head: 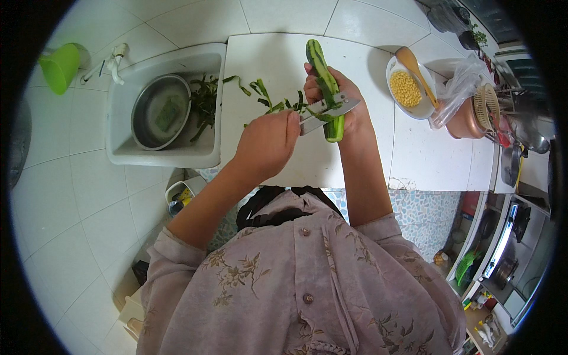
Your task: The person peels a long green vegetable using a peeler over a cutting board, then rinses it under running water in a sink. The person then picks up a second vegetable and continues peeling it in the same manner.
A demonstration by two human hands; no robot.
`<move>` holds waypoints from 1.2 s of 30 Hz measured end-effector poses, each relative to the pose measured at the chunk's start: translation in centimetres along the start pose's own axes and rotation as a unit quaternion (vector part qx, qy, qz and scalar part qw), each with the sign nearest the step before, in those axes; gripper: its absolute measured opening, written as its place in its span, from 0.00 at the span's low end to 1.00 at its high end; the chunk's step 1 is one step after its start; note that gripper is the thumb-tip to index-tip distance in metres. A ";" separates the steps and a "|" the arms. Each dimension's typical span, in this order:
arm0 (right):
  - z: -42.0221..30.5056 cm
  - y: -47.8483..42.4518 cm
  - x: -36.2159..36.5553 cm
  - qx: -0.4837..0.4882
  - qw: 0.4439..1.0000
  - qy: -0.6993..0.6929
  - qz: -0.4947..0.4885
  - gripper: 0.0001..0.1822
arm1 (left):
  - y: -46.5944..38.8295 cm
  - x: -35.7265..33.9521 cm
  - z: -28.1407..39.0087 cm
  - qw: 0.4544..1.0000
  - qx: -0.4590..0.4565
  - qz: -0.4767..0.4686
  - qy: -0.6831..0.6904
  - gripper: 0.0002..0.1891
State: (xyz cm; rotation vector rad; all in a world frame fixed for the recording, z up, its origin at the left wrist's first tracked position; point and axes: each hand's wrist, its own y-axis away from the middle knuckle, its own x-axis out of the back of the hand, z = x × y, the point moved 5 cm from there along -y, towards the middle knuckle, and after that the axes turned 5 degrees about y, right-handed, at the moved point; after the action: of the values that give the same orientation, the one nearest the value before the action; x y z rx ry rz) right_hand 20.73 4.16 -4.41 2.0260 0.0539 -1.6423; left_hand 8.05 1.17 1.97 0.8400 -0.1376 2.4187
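My right hand (350, 88) grips a partly peeled cucumber (317, 57), tilted over the white countertop, its skin left in dark green stripes. My left hand (271, 140) is closed on a flat metal peeler (350, 105) with a slotted, toothed blade; the handle is hidden in the fist. The blade lies across the cucumber's lower part, and strips of green peel (326, 117) cling to it. Beneath and left of the hands, more peel strips (265, 91) are scattered on the countertop (306, 166).
Left of the countertop, a white sink (116, 133) holds a metal basin (137, 126) and a heap of peel (204, 104). A tap (117, 66) stands behind it. On the right are a white bowl (392, 71) of yellow beans with a wooden spatula (412, 62), a plastic bag (461, 84) and a copper-coloured pot (463, 120).
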 end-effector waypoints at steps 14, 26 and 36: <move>1.4 1.2 1.0 0.031 0.992 -0.039 0.115 0.16 | -1.6 -1.9 -0.6 0.999 -0.010 -0.014 0.047 0.20; -2.9 -1.4 5.1 0.126 0.962 0.052 0.235 0.16 | 1.8 -4.9 -1.5 0.997 -0.076 -0.003 -0.027 0.07; -2.1 0.3 2.1 0.135 0.972 0.174 0.085 0.20 | -1.7 -5.4 -4.8 0.807 0.229 -0.007 0.545 0.26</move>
State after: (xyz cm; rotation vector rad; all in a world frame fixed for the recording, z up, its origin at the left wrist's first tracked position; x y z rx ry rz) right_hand 23.22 4.20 -5.99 2.4308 -0.2249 -1.2272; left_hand 9.87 1.29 -5.20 -0.4883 0.9060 2.5552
